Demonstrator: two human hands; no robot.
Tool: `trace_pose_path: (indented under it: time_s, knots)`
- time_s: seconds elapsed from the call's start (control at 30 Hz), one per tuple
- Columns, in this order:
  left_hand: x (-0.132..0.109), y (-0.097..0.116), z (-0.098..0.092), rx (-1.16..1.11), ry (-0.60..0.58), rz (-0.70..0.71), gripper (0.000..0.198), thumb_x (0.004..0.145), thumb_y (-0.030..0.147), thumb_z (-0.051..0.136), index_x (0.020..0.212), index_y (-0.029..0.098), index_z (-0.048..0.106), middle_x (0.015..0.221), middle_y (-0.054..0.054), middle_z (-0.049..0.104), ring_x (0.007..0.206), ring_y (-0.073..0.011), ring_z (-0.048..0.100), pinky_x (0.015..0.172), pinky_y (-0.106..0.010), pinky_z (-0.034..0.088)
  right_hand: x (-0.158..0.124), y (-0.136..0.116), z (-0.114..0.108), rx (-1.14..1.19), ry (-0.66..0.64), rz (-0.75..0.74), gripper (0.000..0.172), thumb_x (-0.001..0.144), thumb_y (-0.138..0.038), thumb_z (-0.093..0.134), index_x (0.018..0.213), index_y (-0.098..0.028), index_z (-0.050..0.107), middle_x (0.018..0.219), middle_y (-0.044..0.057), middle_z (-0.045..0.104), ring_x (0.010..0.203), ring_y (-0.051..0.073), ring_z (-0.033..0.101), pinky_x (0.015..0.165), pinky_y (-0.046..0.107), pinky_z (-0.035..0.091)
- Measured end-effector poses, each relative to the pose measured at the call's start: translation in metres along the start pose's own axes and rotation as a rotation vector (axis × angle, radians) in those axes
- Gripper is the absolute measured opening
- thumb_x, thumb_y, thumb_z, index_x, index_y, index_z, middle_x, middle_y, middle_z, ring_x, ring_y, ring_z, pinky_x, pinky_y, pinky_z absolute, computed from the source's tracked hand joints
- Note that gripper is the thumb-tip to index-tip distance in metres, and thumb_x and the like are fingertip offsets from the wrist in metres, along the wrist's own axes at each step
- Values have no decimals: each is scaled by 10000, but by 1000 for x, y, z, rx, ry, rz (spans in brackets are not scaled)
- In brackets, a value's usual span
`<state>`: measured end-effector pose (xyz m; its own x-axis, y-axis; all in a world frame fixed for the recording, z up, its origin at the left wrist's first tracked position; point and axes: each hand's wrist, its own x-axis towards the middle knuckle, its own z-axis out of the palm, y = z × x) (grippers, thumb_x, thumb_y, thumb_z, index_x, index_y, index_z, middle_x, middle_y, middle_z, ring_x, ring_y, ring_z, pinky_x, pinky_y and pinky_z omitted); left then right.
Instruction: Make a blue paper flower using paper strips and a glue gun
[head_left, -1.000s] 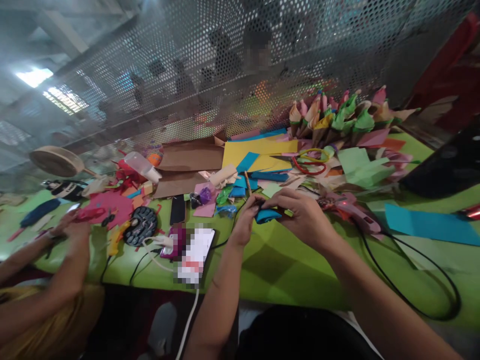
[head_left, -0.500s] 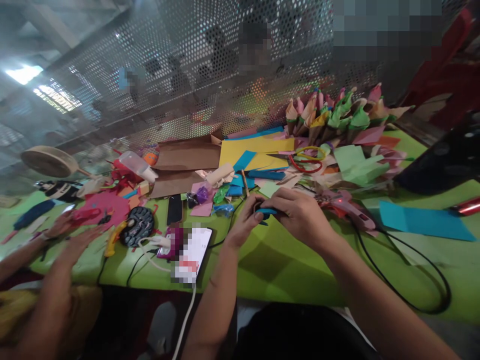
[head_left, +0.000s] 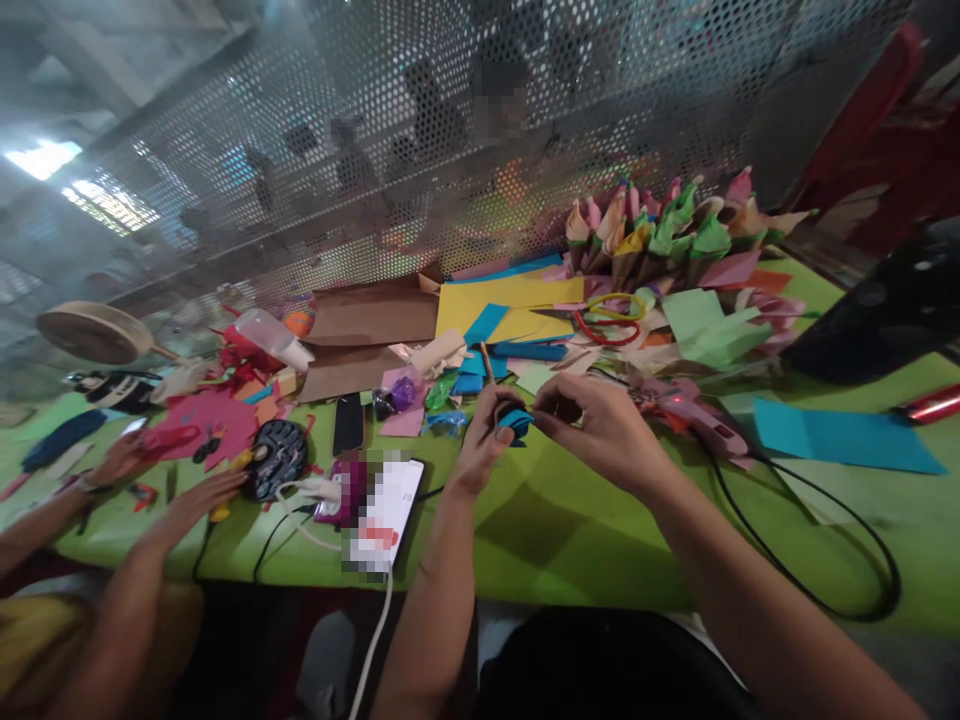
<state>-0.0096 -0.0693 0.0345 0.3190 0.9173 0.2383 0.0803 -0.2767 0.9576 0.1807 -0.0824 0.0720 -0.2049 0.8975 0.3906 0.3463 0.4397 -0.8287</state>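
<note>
From my seat I see the blue piece [head_left: 516, 422], paper by its look, raised over the desk [head_left: 570, 540] a little back from its near edge, gripped between the thumb and fingers of the left hand [head_left: 478, 450]. From the right hand [head_left: 606, 425] it lies straight off the fingertips to the left; index and thumb close together at its right end, though I can't tell whether they pinch it or only meet beside it. I read its long axis as roughly along the near edge, but its folds leave me unsure.
</note>
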Motion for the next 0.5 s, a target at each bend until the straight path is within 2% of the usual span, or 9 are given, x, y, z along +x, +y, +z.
trace_pose_path:
  time_s: [0.13, 0.3, 0.5]
  knots:
    - [0, 1, -1, 57, 9, 78, 609, 807, 809, 552, 1046, 250, 586, 1024, -43, 523, 948, -228, 505, 866, -366, 457, -1, -4, 0, -69, -73, 43, 124, 811, -238, 622, 702, -206, 573, 612, -17, 581, 568, 123, 502, 547, 225, 335]
    - [0, 5, 1, 136, 17, 150, 616, 815, 799, 560, 1067, 237, 579, 1044, -60, 515, 988, -253, 509, 929, -405, 428, -2, -4, 2, -152, -78, 52, 95, 777, -191, 597, 684, -207, 586, 608, -16, 589, 560, 124, 500, 548, 230, 303]
    - [-1, 9, 1, 228, 13, 169, 653, 812, 831, 516, 1080, 237, 566, 1052, -72, 521, 996, -264, 503, 940, -418, 434, -3, 1, 4, -286, -63, 5, 64, 750, -140, 649, 750, -200, 627, 698, 15, 672, 611, 144, 562, 579, 239, 310]
